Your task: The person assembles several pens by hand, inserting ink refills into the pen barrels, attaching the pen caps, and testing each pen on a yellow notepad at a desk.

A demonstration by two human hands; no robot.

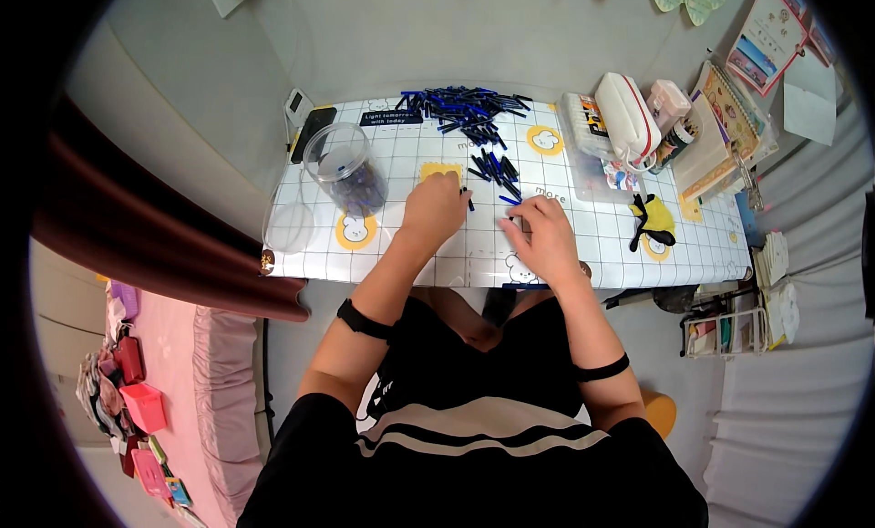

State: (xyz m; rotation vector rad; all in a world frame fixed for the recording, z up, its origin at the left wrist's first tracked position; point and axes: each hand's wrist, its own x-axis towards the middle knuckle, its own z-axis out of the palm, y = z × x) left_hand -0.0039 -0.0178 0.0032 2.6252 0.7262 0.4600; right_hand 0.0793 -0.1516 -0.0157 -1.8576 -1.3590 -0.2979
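My left hand is closed over the middle of the table, and a short dark-blue stick, like an ink cartridge, pokes out beside its fingers. To its right my right hand is curled, thumb and forefinger close together around a small dark bit I cannot make out. A brighter blue cartridge lies at its fingertips. Just beyond the hands is a small group of cartridges, with a large heap of them at the table's back. A clear round jar on the left holds many more, partly seen through its wall.
The jar's clear lid lies at the table's left edge, near a black phone. On the right stand a clear storage box, a white pouch, a pen holder, notebooks and a yellow-black cloth item.
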